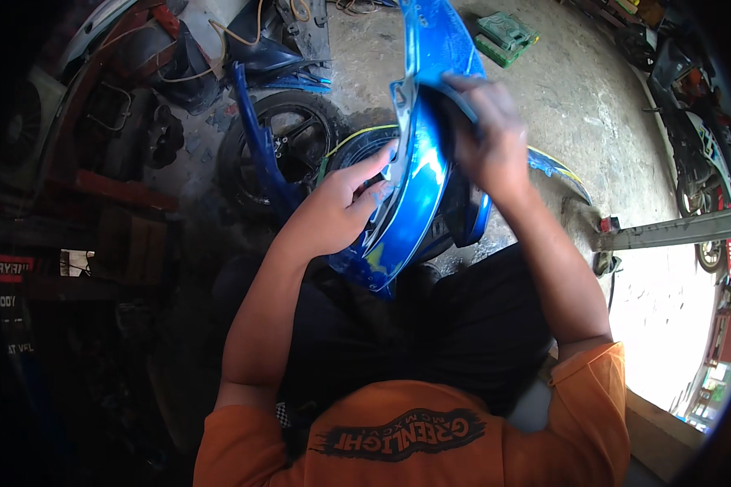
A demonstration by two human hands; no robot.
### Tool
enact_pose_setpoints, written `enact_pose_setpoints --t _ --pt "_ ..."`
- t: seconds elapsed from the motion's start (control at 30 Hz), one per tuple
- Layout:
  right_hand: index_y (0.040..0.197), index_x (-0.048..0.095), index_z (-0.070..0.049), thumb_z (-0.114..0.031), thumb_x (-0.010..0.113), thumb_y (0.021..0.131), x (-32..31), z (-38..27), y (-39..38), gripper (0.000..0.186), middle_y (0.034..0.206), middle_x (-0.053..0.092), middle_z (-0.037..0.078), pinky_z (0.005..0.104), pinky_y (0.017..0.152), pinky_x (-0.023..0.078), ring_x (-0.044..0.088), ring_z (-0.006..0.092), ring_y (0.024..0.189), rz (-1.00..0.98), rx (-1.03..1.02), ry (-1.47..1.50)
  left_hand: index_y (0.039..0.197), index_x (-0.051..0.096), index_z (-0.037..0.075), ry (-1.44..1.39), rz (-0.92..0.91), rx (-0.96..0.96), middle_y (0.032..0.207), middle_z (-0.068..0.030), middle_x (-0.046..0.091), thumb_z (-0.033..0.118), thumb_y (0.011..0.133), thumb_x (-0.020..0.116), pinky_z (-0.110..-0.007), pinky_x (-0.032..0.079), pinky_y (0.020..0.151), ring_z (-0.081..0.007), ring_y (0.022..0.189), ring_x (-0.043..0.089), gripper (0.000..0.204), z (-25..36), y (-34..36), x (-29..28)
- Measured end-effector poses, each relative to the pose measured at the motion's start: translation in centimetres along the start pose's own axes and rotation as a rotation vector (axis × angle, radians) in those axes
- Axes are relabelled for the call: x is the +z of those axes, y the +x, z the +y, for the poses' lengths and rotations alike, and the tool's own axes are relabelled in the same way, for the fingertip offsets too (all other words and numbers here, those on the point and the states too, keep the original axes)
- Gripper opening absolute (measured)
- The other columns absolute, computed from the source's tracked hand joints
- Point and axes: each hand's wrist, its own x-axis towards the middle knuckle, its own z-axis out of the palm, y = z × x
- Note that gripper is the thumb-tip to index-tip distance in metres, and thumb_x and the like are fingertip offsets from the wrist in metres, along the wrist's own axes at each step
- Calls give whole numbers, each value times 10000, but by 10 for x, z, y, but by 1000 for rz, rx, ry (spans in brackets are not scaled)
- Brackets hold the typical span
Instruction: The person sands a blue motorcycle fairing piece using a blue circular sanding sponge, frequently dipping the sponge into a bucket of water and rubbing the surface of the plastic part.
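Observation:
A long glossy blue motorcycle fairing panel (428,166) stands tilted in front of me, with scuffed, dull patches at its lower end and upper part. My left hand (357,199) grips its left edge, thumb and fingers pinching the rim from the side. Over the panel's upper right side is my right hand (491,130), slightly blurred, its fingers curled around a thin, dark, bent sheet (447,93) against the blue surface. What the sheet is made of I cannot make out. My knees are on either side of the panel's lower end.
Beyond the panel lie a black spoked wheel (280,146) and a narrow blue body panel (256,138). A green case (505,39) rests on the concrete floor (581,105). Motorcycles (702,166) stand at the right beside a metal beam (666,231); dark parts crowd the left.

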Motion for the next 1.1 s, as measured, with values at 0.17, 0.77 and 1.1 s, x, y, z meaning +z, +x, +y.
enact_pose_setpoints --t 0.17,0.77,1.1 --pt "1184 764 -13 83 773 846 -2 -3 6 352 1244 778 170 454 1007 597 739 395 1143 -68 -46 -8 1696 427 63 -13 -17 -95 1220 -157 748 112 1120 580 -316 511 994 -119 960 582 598 0 -3 -2" --pt "1240 731 11 82 753 821 -5 14 7 426 1192 760 224 497 980 605 721 451 1107 -56 55 4 1691 429 57 21 -26 -92 1338 -180 751 126 1126 583 -327 503 1057 -117 1067 608 590 4 -3 0" --pt "1247 737 -3 60 753 855 -6 2 2 398 1179 763 204 492 932 609 724 450 1084 -59 64 72 1687 445 62 33 -33 -113 1334 -142 756 113 1121 591 -309 519 1017 -93 1048 608 587 4 0 1"
